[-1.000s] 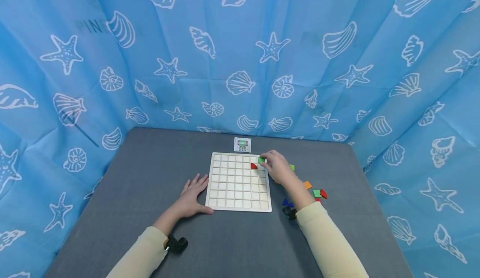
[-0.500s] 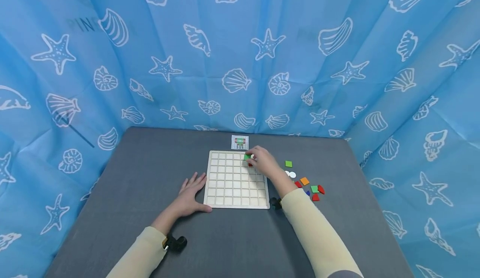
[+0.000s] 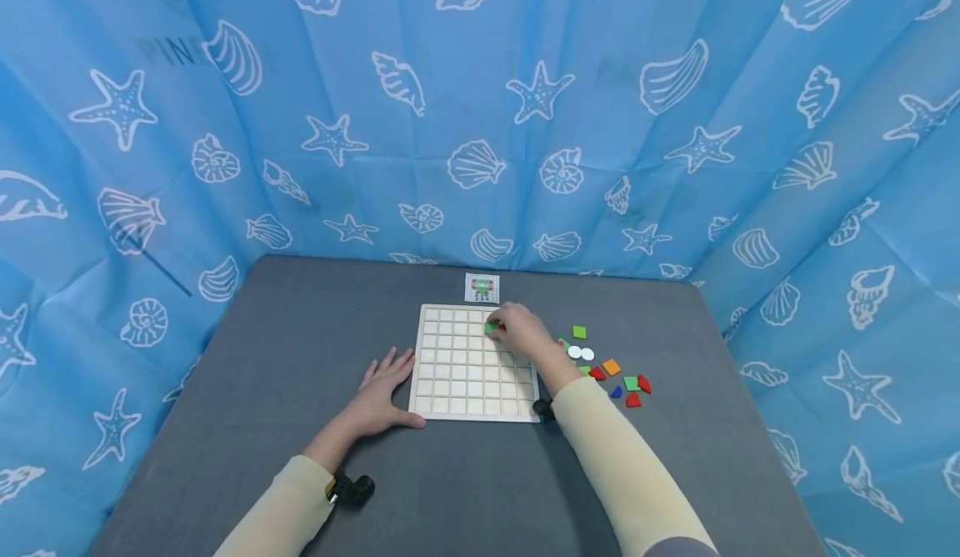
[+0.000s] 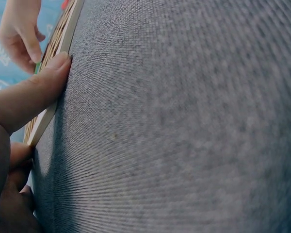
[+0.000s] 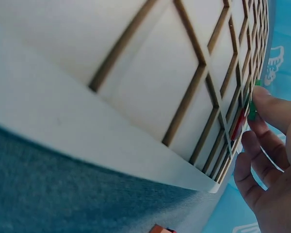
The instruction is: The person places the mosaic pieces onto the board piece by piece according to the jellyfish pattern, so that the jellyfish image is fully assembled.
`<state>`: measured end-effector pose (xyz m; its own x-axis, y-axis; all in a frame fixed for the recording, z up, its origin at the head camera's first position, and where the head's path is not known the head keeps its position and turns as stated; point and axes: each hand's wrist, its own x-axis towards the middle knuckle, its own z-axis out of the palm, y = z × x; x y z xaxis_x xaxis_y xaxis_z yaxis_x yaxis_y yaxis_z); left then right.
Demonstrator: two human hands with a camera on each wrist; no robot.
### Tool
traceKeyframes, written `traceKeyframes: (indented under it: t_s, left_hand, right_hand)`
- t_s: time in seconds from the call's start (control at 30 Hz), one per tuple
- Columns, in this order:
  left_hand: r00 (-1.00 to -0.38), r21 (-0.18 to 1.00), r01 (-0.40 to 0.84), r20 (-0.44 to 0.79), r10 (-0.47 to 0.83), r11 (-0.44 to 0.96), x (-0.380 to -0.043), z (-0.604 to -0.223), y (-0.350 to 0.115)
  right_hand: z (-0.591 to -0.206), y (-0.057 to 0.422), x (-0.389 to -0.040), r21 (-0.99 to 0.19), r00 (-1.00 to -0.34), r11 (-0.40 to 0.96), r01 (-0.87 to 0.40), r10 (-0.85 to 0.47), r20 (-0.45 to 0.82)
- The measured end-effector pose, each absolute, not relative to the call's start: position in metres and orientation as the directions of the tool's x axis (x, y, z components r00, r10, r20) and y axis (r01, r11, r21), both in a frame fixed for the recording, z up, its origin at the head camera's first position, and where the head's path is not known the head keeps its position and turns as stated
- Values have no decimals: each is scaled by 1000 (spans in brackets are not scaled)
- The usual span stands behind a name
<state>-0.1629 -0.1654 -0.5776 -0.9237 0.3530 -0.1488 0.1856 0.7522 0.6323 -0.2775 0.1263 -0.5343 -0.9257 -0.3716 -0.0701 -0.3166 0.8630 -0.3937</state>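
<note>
A pale square grid board [image 3: 453,373] lies on the grey table. My right hand [image 3: 522,332] is over its upper right part and pinches a small green tile [image 3: 491,328] between thumb and fingers. In the right wrist view that green tile [image 5: 253,104] is on edge, close to a red piece [image 5: 238,125] sitting in the grid. My left hand [image 3: 377,398] rests at the board's left side, fingers spread. Its thumb [image 4: 48,80] touches the front edge of the board in the left wrist view.
Right of the board lie loose pieces: a green square [image 3: 580,333], white discs [image 3: 587,354], an orange square [image 3: 611,367], a blue piece [image 3: 617,392] and several red ones. A small printed pattern card [image 3: 482,288] lies behind the board. A blue shell-print curtain [image 3: 420,123] surrounds the table.
My right hand has moved left over the board with the green tile, then slightly toward me. More loose pieces show beside the arm. The left hand stays at the board's edge.
</note>
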Motion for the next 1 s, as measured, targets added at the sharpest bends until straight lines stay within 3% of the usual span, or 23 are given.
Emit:
traceKeyframes:
  t_s: [0.4,1.0]
  left_hand:
    - [-925,628,174,-159,344,758,-163,-579,-164]
    - [-930,604,162,-171,325,780,-162,-576,-161]
  right_hand:
    - [-539,128,-279,-428,-915,837,-340,-400,-57]
    - [-516,171,-265,-486,-948,825,-290,-318,26]
